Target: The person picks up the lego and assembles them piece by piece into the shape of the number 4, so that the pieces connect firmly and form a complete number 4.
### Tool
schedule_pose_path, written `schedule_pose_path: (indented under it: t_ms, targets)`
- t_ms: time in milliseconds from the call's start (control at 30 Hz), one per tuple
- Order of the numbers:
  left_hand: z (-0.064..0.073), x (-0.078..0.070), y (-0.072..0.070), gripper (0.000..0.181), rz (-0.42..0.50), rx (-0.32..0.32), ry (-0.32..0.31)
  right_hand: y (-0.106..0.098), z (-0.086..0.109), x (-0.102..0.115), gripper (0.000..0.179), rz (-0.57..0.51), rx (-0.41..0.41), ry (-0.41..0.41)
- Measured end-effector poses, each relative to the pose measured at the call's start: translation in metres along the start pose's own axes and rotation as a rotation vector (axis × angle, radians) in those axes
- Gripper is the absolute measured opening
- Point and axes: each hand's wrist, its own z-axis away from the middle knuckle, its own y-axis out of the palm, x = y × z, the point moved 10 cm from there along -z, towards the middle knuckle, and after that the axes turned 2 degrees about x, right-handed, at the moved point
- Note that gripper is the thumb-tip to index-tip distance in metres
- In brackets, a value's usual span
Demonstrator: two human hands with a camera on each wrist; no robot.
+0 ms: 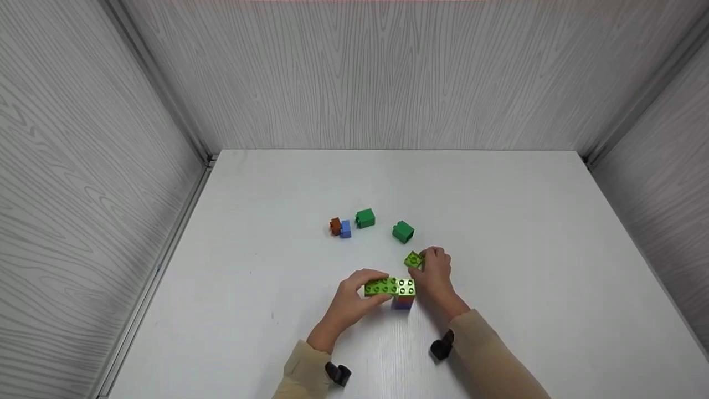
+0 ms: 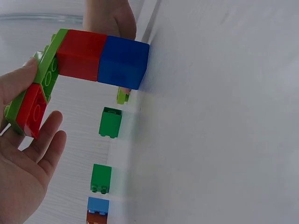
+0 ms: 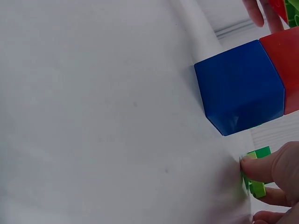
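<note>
My left hand (image 1: 349,299) grips the left part of a long lime-green toy brick (image 1: 381,287) between thumb and fingers. That brick tops a tower of a red brick (image 2: 81,53) over a blue brick (image 2: 124,63), which stands on the table. Under the long brick's overhanging end sits a smaller red brick (image 2: 32,109), seen in the left wrist view. To the right of the tower, my right hand (image 1: 437,274) pinches a small lime-green brick (image 1: 412,259) at the table surface. Fingers partly cover this small brick in the right wrist view.
Beyond the hands lie two dark green bricks, one nearer the right hand (image 1: 403,231) and another green brick (image 1: 365,218) farther left. A light blue brick (image 1: 345,229) and a brown brick (image 1: 335,226) lie side by side. Grey panels (image 1: 354,77) enclose the white table (image 1: 249,332).
</note>
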Motion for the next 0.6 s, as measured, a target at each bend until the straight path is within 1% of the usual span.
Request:
schedule_pose_path:
  t_ms: [133,233,433,500,600]
  targets:
    - [0.001,0.001,-0.001,0.037,-0.007,0.008,-0.014,0.000,0.004,0.001,0.037,-0.039,0.030,-0.026]
    - [0.002,0.001,0.000,0.038,-0.009,0.010,-0.013,-0.001,0.010,-0.001,0.039,-0.085,0.054,-0.039]
    - [0.001,0.001,0.000,0.037,-0.029,0.005,-0.019,-0.007,0.023,-0.004,0.043,-0.148,0.079,-0.025]
    - [0.000,0.002,0.000,0.037,-0.034,0.000,-0.021,-0.010,0.026,-0.002,0.040,-0.158,0.079,-0.041]
    - [-0.002,0.002,0.000,0.038,-0.047,-0.005,-0.020,-0.015,0.030,0.001,0.037,-0.172,0.072,-0.098]
